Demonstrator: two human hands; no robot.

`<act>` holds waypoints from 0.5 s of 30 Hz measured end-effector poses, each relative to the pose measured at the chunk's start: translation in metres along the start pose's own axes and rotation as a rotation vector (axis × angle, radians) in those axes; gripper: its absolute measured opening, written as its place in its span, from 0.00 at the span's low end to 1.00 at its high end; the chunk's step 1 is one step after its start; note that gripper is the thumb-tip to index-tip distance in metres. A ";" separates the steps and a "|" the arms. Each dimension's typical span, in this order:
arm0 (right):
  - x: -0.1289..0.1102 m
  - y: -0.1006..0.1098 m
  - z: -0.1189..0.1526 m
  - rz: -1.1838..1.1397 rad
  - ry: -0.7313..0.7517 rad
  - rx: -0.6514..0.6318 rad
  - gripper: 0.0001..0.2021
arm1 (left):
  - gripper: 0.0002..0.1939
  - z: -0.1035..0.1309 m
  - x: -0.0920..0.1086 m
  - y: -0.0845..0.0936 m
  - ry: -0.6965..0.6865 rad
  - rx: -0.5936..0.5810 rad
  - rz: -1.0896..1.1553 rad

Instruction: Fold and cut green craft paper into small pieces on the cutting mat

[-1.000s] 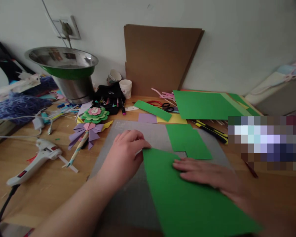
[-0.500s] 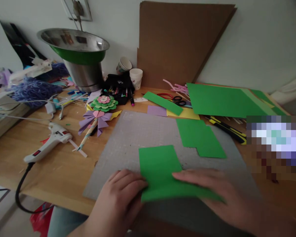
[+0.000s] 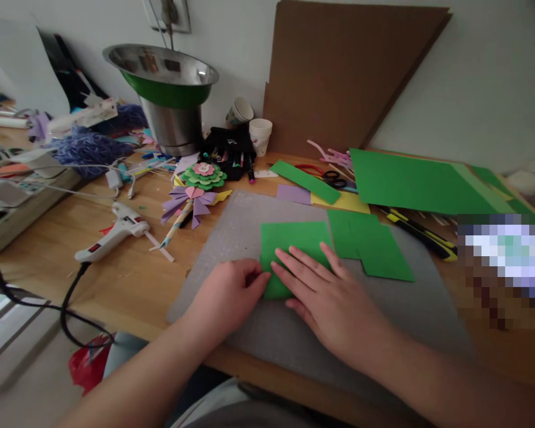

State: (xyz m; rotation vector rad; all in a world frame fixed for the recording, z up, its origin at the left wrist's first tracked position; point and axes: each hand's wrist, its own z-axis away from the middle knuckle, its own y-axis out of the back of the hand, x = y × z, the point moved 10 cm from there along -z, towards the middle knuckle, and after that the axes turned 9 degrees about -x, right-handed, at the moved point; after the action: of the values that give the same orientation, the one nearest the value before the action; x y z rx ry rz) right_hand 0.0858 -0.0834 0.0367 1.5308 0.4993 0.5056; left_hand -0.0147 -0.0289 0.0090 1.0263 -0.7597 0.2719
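Observation:
A green sheet of paper (image 3: 289,235) lies on the grey mat in front of me, its lower right part hidden under my hand. My left hand (image 3: 234,294) is closed, with thumb and forefinger pinching the sheet's left edge. Flat on top of the sheet, fingers spread, rests my right hand (image 3: 334,297). Just to the right, touching or nearly touching it, is a green paper piece with a stepped outline (image 3: 378,246). Both lie on the grey mat (image 3: 223,238).
A glue gun (image 3: 116,232) and a paper flower on a stick (image 3: 203,178) lie to the left. Behind the mat are a green strip (image 3: 305,181), scissors (image 3: 334,178) and large green sheets (image 3: 419,184). A yellow-black cutter (image 3: 421,235) lies right. A metal bowl (image 3: 160,71) stands at the back.
The sheet's raised lower edge has been brought down, and the sheet now looks shorter and flat. My right hand has moved onto it, flattening out. The view has shifted slightly left.

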 end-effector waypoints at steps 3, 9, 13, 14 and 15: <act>0.004 -0.017 -0.003 -0.032 -0.020 -0.056 0.22 | 0.05 0.010 -0.001 0.006 -0.070 0.098 0.011; 0.000 -0.024 0.008 -0.064 -0.023 -0.097 0.23 | 0.06 0.038 0.005 0.000 -0.277 0.264 -0.176; -0.005 -0.025 0.011 -0.047 -0.005 -0.094 0.24 | 0.07 0.049 0.009 -0.004 -0.320 0.321 -0.251; -0.006 -0.026 0.011 -0.039 0.005 -0.098 0.24 | 0.08 0.053 0.013 -0.004 -0.346 0.334 -0.267; -0.006 -0.027 0.011 -0.030 0.013 -0.104 0.25 | 0.08 0.058 0.017 -0.006 -0.378 0.344 -0.289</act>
State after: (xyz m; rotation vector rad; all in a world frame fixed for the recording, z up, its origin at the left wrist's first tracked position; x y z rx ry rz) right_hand 0.0872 -0.0954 0.0092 1.4198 0.4977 0.5113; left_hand -0.0250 -0.0833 0.0334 1.5234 -0.9080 -0.0481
